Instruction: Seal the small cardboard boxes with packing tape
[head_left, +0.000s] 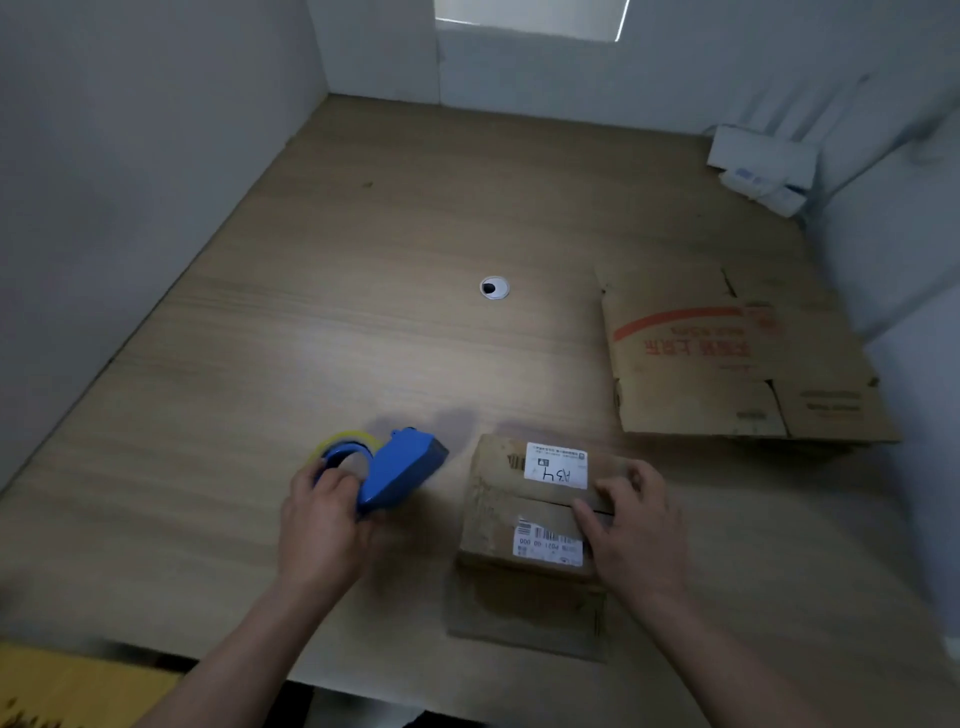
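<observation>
- The small cardboard box (524, 512) stands on the table (363, 322) near its front edge, at about 5 o'clock from the round cable hole (494, 287).
- The right hand (636, 535) lies on top of the box. Its fingers are a little bent and apart, and they press on the flaps near the middle seam.
- The left hand (322, 525) holds the blue tape dispenser (402, 473), at 9 o'clock from the box and just beside it. The fingers are curled around the roll end.
- I judge the step as the start of sealing: the flaps are down, and I see no tape on the seam.
- The next move needs the dispenser brought onto one end of the seam while the right hand holds the flaps flat.
- A flattened carton (737, 364) lies at 1 o'clock from the box.
</observation>
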